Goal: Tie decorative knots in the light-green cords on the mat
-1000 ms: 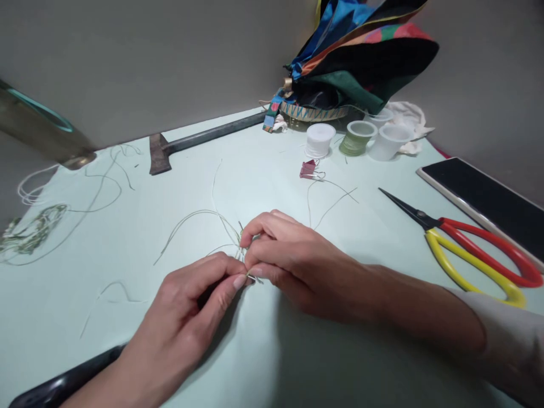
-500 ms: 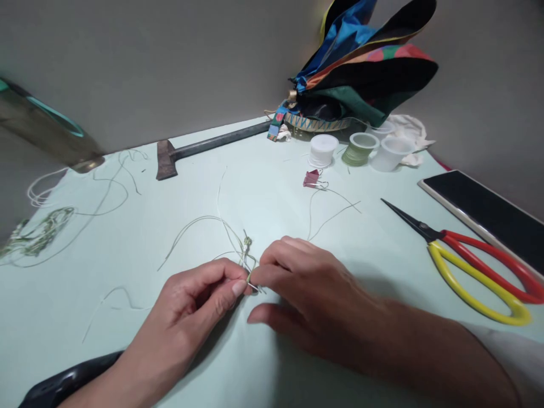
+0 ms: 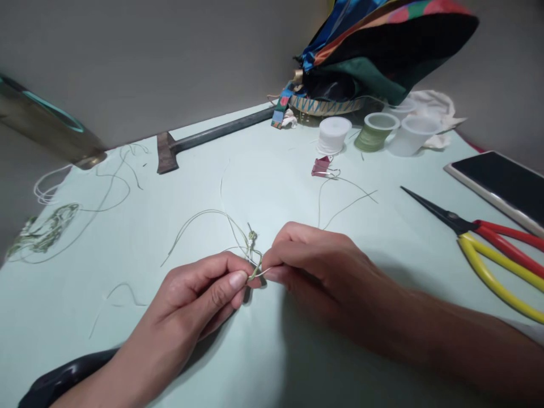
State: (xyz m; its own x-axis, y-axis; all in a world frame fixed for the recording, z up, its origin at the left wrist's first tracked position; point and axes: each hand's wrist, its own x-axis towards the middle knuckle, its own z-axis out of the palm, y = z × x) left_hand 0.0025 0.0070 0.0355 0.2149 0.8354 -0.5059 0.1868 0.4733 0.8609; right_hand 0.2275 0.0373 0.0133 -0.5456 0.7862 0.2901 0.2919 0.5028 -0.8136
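Note:
Near the middle of the table lies a small knotted piece of green and white cord [image 3: 252, 241], its loose strands curving off to the left and away from me. My left hand [image 3: 208, 297] pinches the near end of this cord between thumb and forefinger. Just to the right, my right hand [image 3: 314, 266] is closed, thumb against forefinger, on a thin white strand of cord [image 3: 267, 270] that comes out beside the left fingertips. The other fingers of the right hand are curled and partly hidden.
A hammer [image 3: 168, 152] lies at the back, beside a colourful fabric piece [image 3: 361, 62]. White thread [image 3: 334, 136] and green thread [image 3: 376, 133] spools stand near a red binder clip [image 3: 322, 166]. Scissors [image 3: 463, 226] and a phone [image 3: 501, 181] lie right; a cord bundle [image 3: 46, 229] lies left.
My right thumb has closed against the forefinger on the white strand, which now stretches right from the left fingertips. The view has shifted a little, making the right-hand objects appear farther right.

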